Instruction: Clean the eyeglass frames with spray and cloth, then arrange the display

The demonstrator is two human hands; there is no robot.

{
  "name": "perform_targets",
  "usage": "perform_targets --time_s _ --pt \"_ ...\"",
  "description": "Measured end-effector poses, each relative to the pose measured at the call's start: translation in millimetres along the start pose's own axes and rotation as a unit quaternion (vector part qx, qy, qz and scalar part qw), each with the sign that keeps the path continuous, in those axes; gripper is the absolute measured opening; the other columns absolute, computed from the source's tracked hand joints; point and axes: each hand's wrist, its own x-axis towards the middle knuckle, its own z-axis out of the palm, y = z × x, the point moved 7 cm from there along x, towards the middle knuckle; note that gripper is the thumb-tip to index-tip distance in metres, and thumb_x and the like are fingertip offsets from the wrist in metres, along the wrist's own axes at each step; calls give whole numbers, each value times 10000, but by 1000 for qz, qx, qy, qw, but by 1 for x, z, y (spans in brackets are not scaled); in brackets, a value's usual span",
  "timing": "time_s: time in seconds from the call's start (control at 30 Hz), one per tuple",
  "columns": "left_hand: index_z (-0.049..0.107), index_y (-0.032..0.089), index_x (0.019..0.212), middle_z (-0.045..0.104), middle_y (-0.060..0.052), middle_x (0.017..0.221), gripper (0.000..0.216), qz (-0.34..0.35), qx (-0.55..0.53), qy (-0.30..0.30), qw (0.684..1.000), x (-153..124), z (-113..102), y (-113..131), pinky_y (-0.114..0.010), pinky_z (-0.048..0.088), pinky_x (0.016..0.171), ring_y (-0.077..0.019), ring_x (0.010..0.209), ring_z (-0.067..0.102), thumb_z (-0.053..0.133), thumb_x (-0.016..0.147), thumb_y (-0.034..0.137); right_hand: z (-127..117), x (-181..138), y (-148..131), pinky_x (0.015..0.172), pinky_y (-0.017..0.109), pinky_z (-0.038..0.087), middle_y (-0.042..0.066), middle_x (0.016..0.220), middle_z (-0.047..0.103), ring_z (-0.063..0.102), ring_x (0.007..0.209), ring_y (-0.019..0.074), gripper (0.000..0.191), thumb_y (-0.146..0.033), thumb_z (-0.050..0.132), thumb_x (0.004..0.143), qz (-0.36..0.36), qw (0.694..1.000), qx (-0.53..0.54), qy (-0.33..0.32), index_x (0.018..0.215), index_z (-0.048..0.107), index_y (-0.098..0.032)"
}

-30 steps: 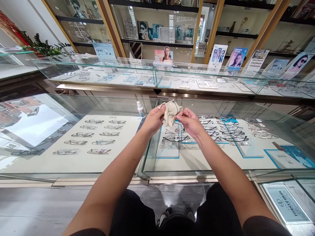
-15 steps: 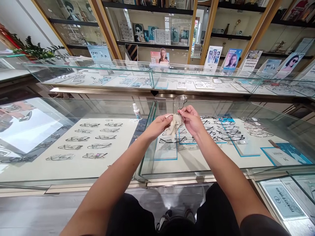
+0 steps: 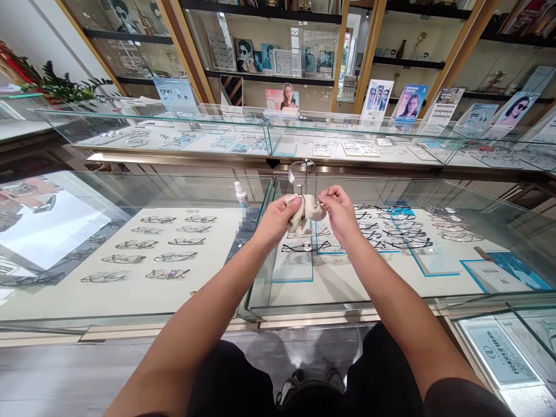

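A pair of thin-rimmed eyeglasses point(image 3: 301, 173) is held up on end over the glass counter, one lens at the top. Around its lower lens lies a cream-coloured cloth point(image 3: 311, 208), which partly hides the frame. My left hand point(image 3: 277, 220) is closed, its thumb pressing the cloth and the lower rim together. On the other side, my right hand point(image 3: 341, 213) pinches at the cloth's right edge. Whether a temple of the eyeglasses is also between those fingers I cannot tell.
Beneath my hands is a glass display counter point(image 3: 347, 292) with rows of eyeglasses inside. A white spray bottle point(image 3: 241, 194) stands beyond my left hand. Another glass showcase point(image 3: 182, 152) runs behind, with advertising cards point(image 3: 376, 104) on top.
The eyeglasses have shifted left and turned, toward my left hand. My right fingers have come off the bridge and are at the cloth's edge. More of the cloth now spreads between my hands.
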Motion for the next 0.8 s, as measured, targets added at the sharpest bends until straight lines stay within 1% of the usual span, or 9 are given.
perform_targets --time_s 0.07,0.2,0.37,0.47,0.57,0.7,0.8 --pt "716 167 976 660 12 726 579 3 -9 22 1000 1 -6 5 -241 418 557 -112 602 550 959 715 623 0 1 -2 705 268 435 -45 838 627 524 756 128 411 -298 900 692 -21 999 -22 -16 847 521 -259" --pt "683 165 937 688 16 751 580 23 -17 45 999 1 -9 12 -229 422 576 -98 612 555 965 704 615 11 -3 0 700 275 401 -43 829 606 484 745 132 484 -417 929 729 -26 995 -52 -80 852 488 -262" --pt "670 170 955 687 19 771 553 24 11 28 999 -1 -4 10 -229 433 599 -100 634 567 925 757 619 18 -8 2 681 272 389 -53 793 562 460 725 136 577 -542 944 734 -7 992 -49 -114 850 448 -271" --pt "643 181 963 671 25 779 545 28 16 5 999 -1 -3 13 -228 424 594 -98 638 564 920 774 610 20 -9 2 693 264 402 -58 792 555 477 733 135 579 -571 949 723 16 992 -35 -123 862 472 -272" --pt "627 192 1014 663 28 792 551 21 19 -14 1000 0 -5 15 -237 416 579 -103 621 554 928 774 588 23 -10 1 738 262 429 -55 814 564 507 776 140 558 -566 952 713 26 990 -22 -135 886 509 -275" --pt "649 184 1100 702 -2 892 589 41 29 -2 999 3 -13 18 -244 450 622 -120 690 597 960 742 534 24 -10 -1 734 263 423 -44 868 595 519 805 144 496 -498 936 724 24 989 -30 -141 907 533 -276" --pt "655 191 1111 704 -2 902 595 45 29 10 999 5 -17 18 -240 434 606 -115 673 586 969 729 521 23 -9 -2 745 267 423 -38 891 622 538 834 149 410 -429 895 765 14 989 -39 -140 918 547 -274"
